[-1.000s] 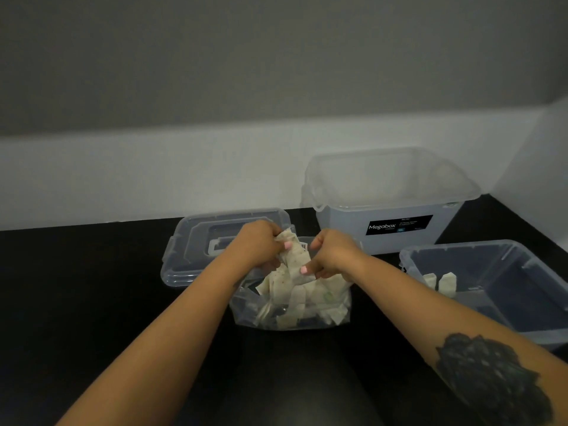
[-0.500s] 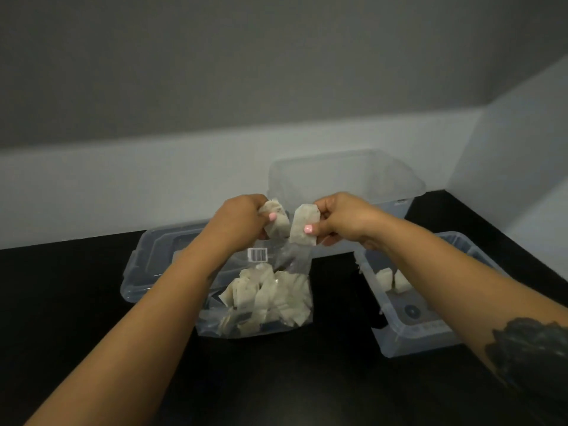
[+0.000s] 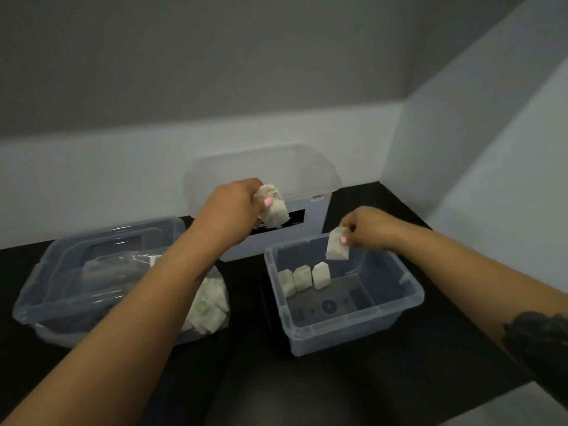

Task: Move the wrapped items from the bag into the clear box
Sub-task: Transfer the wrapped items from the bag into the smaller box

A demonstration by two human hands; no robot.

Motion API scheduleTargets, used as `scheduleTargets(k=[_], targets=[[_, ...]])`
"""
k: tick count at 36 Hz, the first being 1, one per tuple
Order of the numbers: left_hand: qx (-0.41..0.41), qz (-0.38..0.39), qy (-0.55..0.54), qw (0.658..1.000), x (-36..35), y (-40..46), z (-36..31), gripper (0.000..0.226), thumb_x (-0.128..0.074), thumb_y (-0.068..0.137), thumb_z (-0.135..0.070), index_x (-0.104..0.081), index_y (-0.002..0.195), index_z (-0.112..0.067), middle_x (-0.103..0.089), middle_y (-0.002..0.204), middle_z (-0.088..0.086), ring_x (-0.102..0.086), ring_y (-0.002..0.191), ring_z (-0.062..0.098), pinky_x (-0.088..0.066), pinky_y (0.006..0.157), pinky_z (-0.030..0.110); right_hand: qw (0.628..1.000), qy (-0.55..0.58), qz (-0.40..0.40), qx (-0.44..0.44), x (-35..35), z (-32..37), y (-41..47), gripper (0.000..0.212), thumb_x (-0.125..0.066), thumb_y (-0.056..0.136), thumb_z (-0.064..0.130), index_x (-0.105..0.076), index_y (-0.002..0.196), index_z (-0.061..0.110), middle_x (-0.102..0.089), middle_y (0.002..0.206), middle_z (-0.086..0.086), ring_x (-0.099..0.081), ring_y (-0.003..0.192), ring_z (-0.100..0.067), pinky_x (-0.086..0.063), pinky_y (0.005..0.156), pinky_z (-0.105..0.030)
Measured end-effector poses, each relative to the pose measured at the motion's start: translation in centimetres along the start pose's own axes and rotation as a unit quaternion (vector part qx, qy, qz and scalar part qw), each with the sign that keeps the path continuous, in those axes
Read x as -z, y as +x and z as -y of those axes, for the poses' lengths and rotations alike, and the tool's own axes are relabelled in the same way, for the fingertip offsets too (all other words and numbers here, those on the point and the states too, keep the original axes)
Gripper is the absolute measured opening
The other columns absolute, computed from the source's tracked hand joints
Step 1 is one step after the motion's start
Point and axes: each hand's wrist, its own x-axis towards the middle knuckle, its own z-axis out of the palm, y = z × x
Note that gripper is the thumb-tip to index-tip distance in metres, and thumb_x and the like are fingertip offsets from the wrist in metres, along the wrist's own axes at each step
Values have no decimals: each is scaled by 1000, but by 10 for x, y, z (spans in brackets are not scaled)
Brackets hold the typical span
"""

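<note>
R hand [image 3: 370, 229] pinches packet [image 3: 337, 248] over clear box [image 3: 408, 298]; L hand [image 3: 235, 207] grips another [image 3: 274, 208].

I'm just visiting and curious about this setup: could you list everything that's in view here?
clear box: 1, bluish clear, right of centre on the table.
wrapped items in box: 3, off-white, upright along its left wall.
bag: 1, clear, holding more off-white wrapped items, centre-left.
lid: 1, bluish clear, left, partly under the bag.
tall bin: 1, frosted with black label, at the back.
table: 1, black.
left hand: holding a wrapped item.
right hand: holding a second wrapped item over the box.
</note>
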Motion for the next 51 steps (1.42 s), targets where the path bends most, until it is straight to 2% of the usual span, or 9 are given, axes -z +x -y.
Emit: scheduleTargets(k=[3, 5, 9, 14, 19, 29, 36, 47, 51], targets=[[-8, -6, 25, 1000, -17, 1, -14, 18, -49, 95, -29, -56, 97, -12, -66, 91, 9, -64, 79, 27, -54, 75, 42, 997, -62, 30, -32, -21, -18, 11, 30, -59, 93, 20, -62, 122, 18, -64, 114, -3, -59, 105, -18, -47, 91, -29], [-12, -5, 31, 999, -28, 2, -21, 16, -49, 96, -29, -56, 97, -14, -65, 89, 8, -62, 76, 26, -53, 74, 38, 992, -109, 45, -52, -37, -30, 23, 30, -57, 93, 16, -64, 121, 21, -63, 119, -3, -59, 109, -20, -49, 95, -33], [-11, 12, 18, 1000, -48, 1, -28, 12, -49, 96, -28, -51, 88, -20, -68, 87, 7, -66, 78, 21, -53, 74, 35, 990, -110, 15, -88, -61, -50, 44, 26, -54, 92, 11, -67, 114, 13, -66, 112, -6, -61, 101, -21, -50, 86, -31], [-4, 34, 30, 999, -66, -2, -30, 15, -49, 95, -30, -47, 83, -21, -67, 90, 10, -66, 84, 25, -52, 81, 44, 990, -86, 4, -114, -70, -50, 54, 24, -52, 94, 11, -64, 114, 10, -64, 113, -8, -60, 102, -24, -42, 74, -29], [5, 45, 42, 998, -77, -6, -30, 20, -47, 96, -31, -55, 98, -12, -67, 94, 10, -64, 85, 24, -52, 80, 40, 988, -75, 3, -133, -76, -50, 56, 25, -52, 94, 7, -61, 116, 3, -63, 116, -13, -60, 107, -26, -47, 85, -31], [-19, 56, 71, 996, -90, -10, -26, 13, -46, 97, -31, -49, 92, -18, -55, 86, 0, -50, 79, 15, -36, 69, 25, 989, -62, -19, -131, -81, -44, 54, 23, -52, 94, 7, -61, 114, 2, -64, 114, -15, -61, 105, -28, -49, 86, -33], [-5, 66, 71, 995, -92, -11, -25, 23, -46, 97, -32, -56, 110, -17, -65, 102, 5, -59, 92, 19, -47, 79, 31, 986, -109, -20, -127, -80, -40, 52, 25, -58, 91, 9, -60, 116, 3, -62, 115, -14, -60, 105, -27, -50, 86, -33], [-5, 74, 65, 995, -95, -9, -30, 22, -47, 96, -31, -57, 110, -16, -65, 102, 6, -59, 93, 19, -45, 77, 28, 982, -149, -9, -117, -87, -45, 53, 25, -53, 94, 11, -58, 117, 4, -60, 119, -14, -58, 108, -27, -49, 88, -33], [-4, 73, 61, 995, -94, -7, -28, 20, -47, 96, -31, -56, 107, -17, -64, 101, 5, -59, 91, 19, -47, 78, 30, 981, -177, 29, -70, -85, -45, 54, 29, -58, 91, 13, -58, 119, 6, -60, 118, -13, -59, 107, -27, -49, 88, -34]])
